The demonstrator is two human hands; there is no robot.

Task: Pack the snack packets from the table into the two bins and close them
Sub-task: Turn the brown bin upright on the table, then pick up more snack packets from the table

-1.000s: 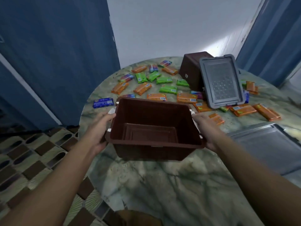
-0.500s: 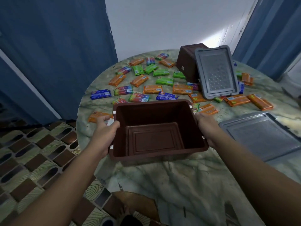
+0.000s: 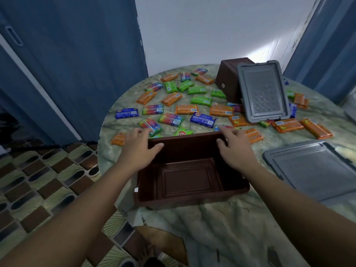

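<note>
Crowding the brown bin (image 3: 192, 197), snack packets (image 3: 202, 119) and gray lids (image 3: 312, 170).

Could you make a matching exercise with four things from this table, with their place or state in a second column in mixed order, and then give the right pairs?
Things:
1. near brown bin
2. far brown bin
3. flat grey lid
4. blue packet

Places or states:
A. lies flat at the table's right edge
B. has a grey lid propped against it
C. lies near the table's left edge
D. stands open and empty between both hands

Pairs: 1-D, 2-B, 3-A, 4-C
</note>
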